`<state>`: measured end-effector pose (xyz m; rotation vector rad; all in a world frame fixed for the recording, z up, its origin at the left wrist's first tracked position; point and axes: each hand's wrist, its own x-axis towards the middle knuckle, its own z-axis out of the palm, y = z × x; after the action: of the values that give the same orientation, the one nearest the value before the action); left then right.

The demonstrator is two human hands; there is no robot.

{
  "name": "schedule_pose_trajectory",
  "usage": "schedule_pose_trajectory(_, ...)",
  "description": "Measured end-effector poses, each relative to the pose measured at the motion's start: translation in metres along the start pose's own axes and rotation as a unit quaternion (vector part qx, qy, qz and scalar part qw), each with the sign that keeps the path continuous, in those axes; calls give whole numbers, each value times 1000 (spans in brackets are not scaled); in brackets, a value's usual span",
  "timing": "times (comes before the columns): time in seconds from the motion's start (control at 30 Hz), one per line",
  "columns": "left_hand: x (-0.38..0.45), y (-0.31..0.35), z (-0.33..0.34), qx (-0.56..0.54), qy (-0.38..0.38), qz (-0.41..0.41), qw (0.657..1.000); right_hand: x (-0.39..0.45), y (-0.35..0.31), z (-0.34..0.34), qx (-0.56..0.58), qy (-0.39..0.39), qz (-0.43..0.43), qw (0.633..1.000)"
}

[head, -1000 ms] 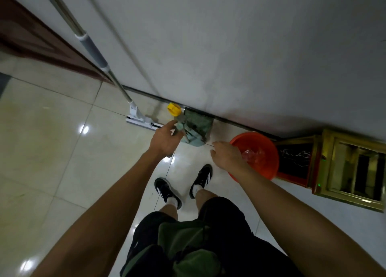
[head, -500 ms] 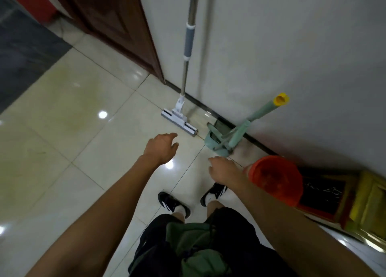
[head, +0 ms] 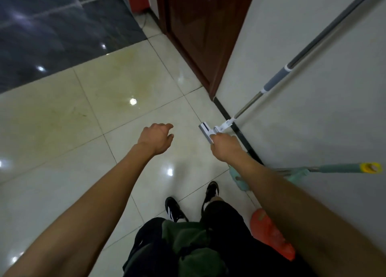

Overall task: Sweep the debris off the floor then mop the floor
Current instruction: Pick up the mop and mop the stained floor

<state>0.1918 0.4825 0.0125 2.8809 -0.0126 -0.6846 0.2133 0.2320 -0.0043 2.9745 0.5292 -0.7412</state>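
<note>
A flat mop stands with its white-grey head (head: 205,129) on the tiles and its metal handle (head: 275,80) leaning against the white wall. My right hand (head: 225,145) hangs in front of the mop head, seen from the back with its fingers loosely curled, and nothing shows in it. My left hand (head: 156,137) hovers over the tiles to the left, fingers relaxed and empty. A teal dustpan (head: 238,178) lies by the wall under my right forearm, and its long handle ends in a yellow cap (head: 369,168).
A red bucket (head: 269,233) sits by the wall behind my right foot. A dark brown door (head: 200,36) stands beyond the mop. The cream tiles carry a yellowish stain (head: 125,78) and meet dark flooring (head: 52,26) at the far left.
My left hand has let go of the dustpan handle. The view has swung left along the wall, and both hands have moved from the dustpan toward the mop.
</note>
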Motion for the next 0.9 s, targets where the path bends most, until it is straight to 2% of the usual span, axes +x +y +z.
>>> schedule_pose_trajectory(0.2,31,2,-2,-28,-15,-22,999,58,26,-31,-57,-13,-20,998)
schedule_pose_trajectory(0.47,126,74,-29,-33,-44,-3,999,126,118,-65,-113,-34,-31,993)
schedule_pose_trajectory(0.67,188,126,-50,-44,-53,7,998,167,186,-109,-221,-45,-13,974)
schedule_pose_trajectory(0.9,216,142,-55,-52,-86,-2,995,199,227,-128,-294,-85,39,951)
